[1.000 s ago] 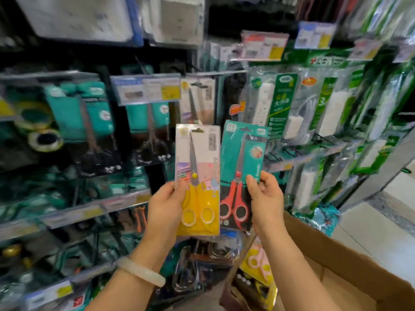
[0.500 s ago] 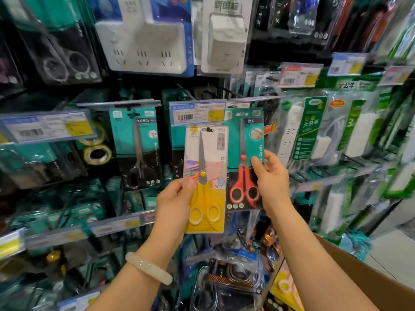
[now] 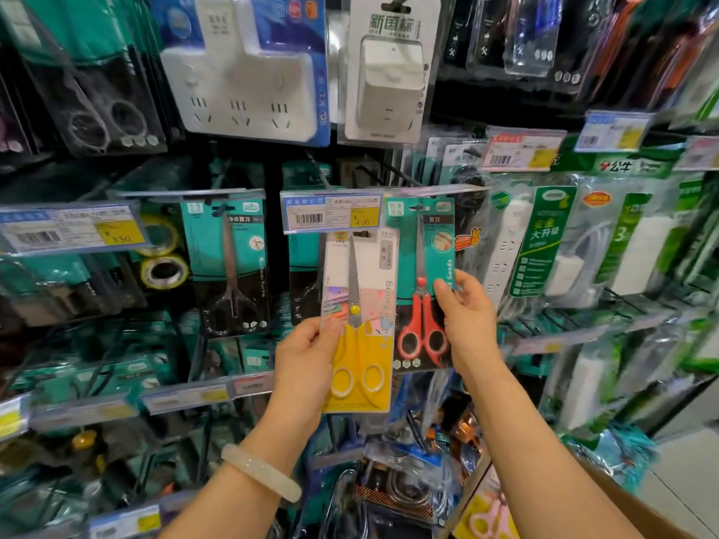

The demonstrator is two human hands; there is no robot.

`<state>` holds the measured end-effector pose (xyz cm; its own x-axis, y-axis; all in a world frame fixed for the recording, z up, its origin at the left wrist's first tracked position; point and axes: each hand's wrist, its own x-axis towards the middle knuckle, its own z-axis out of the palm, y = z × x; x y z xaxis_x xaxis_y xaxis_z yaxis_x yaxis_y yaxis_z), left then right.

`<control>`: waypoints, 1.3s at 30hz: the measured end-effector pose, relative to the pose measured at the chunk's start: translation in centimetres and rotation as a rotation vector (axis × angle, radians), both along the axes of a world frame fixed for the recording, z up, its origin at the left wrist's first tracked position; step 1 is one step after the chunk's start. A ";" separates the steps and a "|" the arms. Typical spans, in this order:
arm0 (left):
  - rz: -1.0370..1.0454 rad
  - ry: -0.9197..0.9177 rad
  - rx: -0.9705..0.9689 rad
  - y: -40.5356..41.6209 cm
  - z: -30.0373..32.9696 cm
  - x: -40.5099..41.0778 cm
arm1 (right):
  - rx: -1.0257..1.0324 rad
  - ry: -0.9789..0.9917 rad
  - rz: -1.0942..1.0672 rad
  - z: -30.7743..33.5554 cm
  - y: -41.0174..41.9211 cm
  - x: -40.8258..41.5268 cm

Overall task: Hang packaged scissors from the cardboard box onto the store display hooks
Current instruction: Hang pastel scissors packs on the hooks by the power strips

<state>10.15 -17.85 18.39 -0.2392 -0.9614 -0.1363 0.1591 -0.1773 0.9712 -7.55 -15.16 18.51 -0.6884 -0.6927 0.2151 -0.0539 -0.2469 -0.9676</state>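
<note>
Left hand [image 3: 307, 363]: we pinch the yellow-handled scissors pack [image 3: 360, 320] by its left edge, thumb in front.
Right hand [image 3: 469, 322]: at 3 o'clock of it, we pinch the red-handled scissors pack [image 3: 422, 282], its top by the price tag [image 3: 330, 212].
Cardboard box [image 3: 638, 511]: at 5 o'clock.

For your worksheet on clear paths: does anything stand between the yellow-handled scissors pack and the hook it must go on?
Yes. The price tag at the hook's front end hangs across the top of the yellow scissors pack, which the left hand grips. The hook itself is hidden behind the tag. The right hand holds the red scissors pack alongside.
</note>
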 end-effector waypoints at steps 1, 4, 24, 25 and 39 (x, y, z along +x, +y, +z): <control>0.006 -0.006 0.000 0.0 0.0 -0.2 | 0.006 0.004 0.006 0.0 -0.1 -0.2; 0.022 -0.023 -0.003 0.0 -0.1 -0.7 | 0.030 0.034 0.005 0.0 -0.6 -0.7; 0.048 0.003 0.033 0.6 -0.9 -4.3 | 0.258 0.397 -0.046 -1.7 0.1 -0.3; 0.043 0.002 0.026 0.8 -1.0 -4.7 | 0.280 0.409 -0.042 -1.9 0.5 -0.2; 0.139 0.060 0.064 0.6 -0.7 -4.1 | 0.241 0.118 0.087 -2.1 -1.3 -1.8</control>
